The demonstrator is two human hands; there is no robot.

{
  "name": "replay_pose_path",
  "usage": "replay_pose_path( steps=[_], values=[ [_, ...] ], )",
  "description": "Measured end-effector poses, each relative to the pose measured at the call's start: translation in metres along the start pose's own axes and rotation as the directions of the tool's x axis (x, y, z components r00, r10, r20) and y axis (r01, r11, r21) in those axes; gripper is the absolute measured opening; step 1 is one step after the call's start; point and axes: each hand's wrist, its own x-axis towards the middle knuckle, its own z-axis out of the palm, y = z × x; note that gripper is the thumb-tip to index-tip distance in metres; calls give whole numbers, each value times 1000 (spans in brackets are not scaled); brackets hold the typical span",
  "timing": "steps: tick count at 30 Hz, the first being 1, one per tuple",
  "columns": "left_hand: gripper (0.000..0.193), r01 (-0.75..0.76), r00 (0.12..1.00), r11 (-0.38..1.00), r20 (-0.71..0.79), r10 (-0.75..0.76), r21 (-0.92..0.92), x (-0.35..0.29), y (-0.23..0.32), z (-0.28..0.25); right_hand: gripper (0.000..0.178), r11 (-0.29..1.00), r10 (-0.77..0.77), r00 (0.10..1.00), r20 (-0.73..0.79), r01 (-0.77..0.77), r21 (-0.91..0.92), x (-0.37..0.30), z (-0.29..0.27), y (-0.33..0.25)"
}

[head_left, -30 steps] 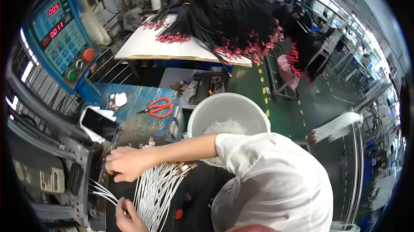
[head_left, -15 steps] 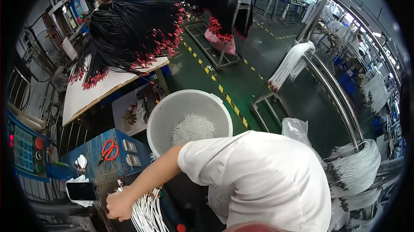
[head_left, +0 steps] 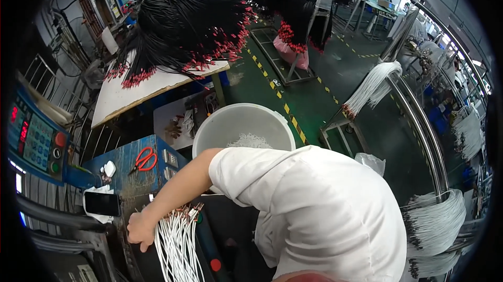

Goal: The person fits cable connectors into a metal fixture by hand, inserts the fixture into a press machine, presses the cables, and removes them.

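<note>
Compared with one second ago, the left hand, which was touching a few white strands, is no longer showing. The right hand (head_left: 141,229) is now pointing its fingers downward beside the white wire bundle (head_left: 175,245). The view is turning to the right, so the control panel (head_left: 36,138) is sitting closer to the left rim. Since half a second ago, the white sleeve (head_left: 246,169) is covering more of the white scraps (head_left: 249,141) in the bin (head_left: 209,130).

From here I count one bare hand (head_left: 140,229), one bunch of white cables (head_left: 178,245), one pair of red-handled snips (head_left: 145,158), one smartphone (head_left: 102,204), one tub (head_left: 209,129), one control panel (head_left: 35,138) and one pink bag (head_left: 291,54).
</note>
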Motion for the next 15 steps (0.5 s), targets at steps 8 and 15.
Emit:
replay_pose_path(
  steps=[8, 15],
  values=[
    [30, 260, 486, 827, -807, 335, 499, 1, -65, 14, 55, 975, -173, 786, 593, 53, 214, 56, -37, -33],
    [27, -228, 892, 970, -382, 242, 83, -1, -24, 14, 44, 964, -193, 598, 778, 263, 37, 69, -52, -37]
  ],
)
